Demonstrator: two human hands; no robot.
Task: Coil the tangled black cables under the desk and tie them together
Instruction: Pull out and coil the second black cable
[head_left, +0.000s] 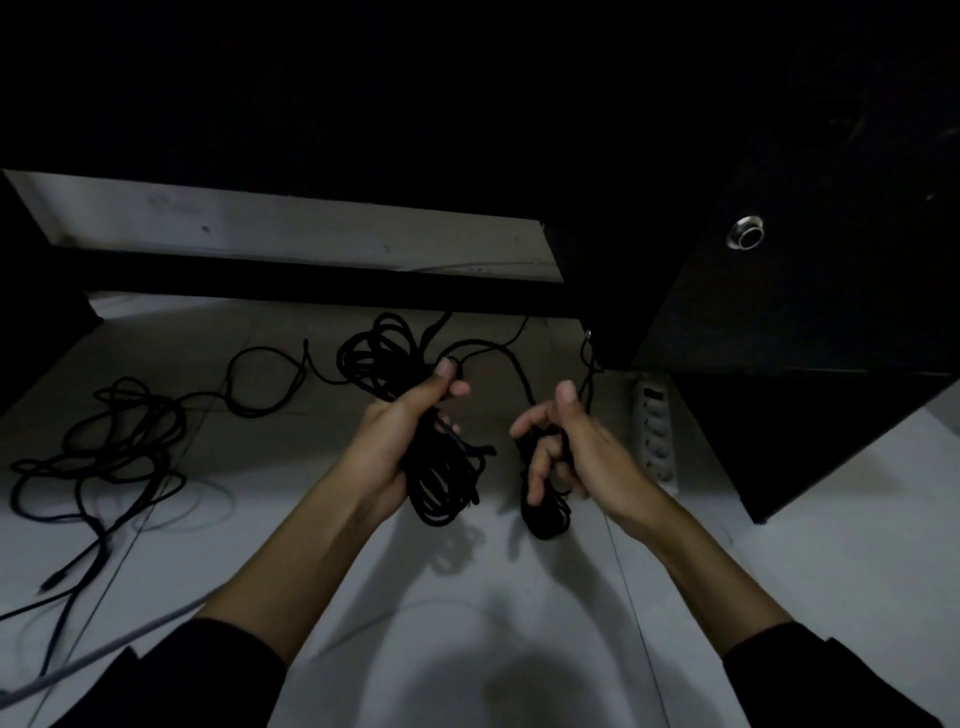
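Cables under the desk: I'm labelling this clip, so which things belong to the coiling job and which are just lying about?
Job: coil in left hand; cable in right hand; loose tangle.
Lying about: power strip; grey cable; cabinet.

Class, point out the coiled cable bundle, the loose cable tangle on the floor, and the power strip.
coiled cable bundle (441, 478): head view, lower loops below the left hand.
loose cable tangle (122, 441): head view, its knotted middle.
power strip (655, 436): head view, socket row.
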